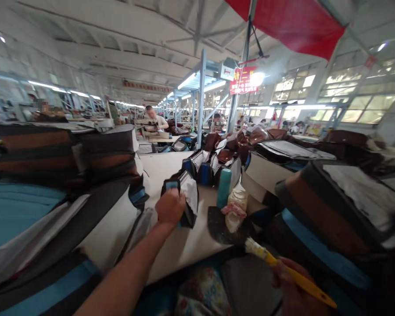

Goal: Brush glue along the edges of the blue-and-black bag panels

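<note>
My left hand (171, 206) reaches forward over the worktable, its fingers closed at the near side of a small dark bag piece (190, 193) with a blue panel and a white lining. Lower right, my right hand (291, 283) is wrapped around the yellow handle of a paintbrush (263, 253). The brush's pale, crusted bristles point up and to the left. Between the hands stands a glue-stained jar (233, 219) with a pink cloth around it, on a dark stained mat (213, 224). A teal bottle (224, 188) is just behind the jar.
Stacked black, brown and blue bag parts (108, 149) rise on the left. More bag parts (335, 210) are piled at the right. Similar small pieces (206, 173) stand farther back on the white table (171, 250). A co-worker (159, 120) sits beyond.
</note>
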Tool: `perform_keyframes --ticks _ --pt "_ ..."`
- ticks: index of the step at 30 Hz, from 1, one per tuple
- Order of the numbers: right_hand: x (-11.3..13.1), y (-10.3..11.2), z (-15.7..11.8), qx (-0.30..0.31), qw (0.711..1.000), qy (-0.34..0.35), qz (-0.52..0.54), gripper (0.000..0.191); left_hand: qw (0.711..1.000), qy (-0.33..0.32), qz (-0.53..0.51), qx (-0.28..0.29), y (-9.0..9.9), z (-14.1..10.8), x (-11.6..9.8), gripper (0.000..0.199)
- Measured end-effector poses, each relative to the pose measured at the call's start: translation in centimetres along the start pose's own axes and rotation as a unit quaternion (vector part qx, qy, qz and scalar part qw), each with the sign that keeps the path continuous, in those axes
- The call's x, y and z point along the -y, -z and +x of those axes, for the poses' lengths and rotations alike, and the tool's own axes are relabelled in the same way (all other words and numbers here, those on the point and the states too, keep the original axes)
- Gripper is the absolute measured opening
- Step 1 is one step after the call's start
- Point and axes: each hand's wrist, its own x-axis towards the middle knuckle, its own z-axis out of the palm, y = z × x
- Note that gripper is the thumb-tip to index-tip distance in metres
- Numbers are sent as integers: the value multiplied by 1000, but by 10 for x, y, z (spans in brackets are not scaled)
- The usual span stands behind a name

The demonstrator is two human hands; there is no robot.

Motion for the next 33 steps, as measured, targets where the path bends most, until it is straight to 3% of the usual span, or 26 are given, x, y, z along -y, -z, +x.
perform_keyframes --ticks 2,5,12,15,19,21,27,33 --pt "-6 -13 11 8 999 33 -2 49 998 -44 -17 29 -26 -45 8 33" --pt "-14 -37 33 46 995 90 27 43 993 -95 -51 40 -44 -87 25 36" --pt "-20 -105 99 160 970 179 37 34 979 -123 -162 29 -44 -104 66 40" --pt "-25 -127 120 194 957 217 20 26 964 -43 -263 -18 -40 -115 77 33" --pt "-34 -148 138 242 937 251 -10 21 935 135 -323 -54 -35 -114 87 60" --pt "-39 -157 144 256 931 260 -24 22 921 172 -345 -58 -37 -106 90 72" --pt "-46 -161 152 237 941 239 -48 31 908 155 -387 37 -50 -84 86 64" --pt "-49 -144 128 245 934 252 -58 30 893 119 -427 73 -50 -77 72 50"
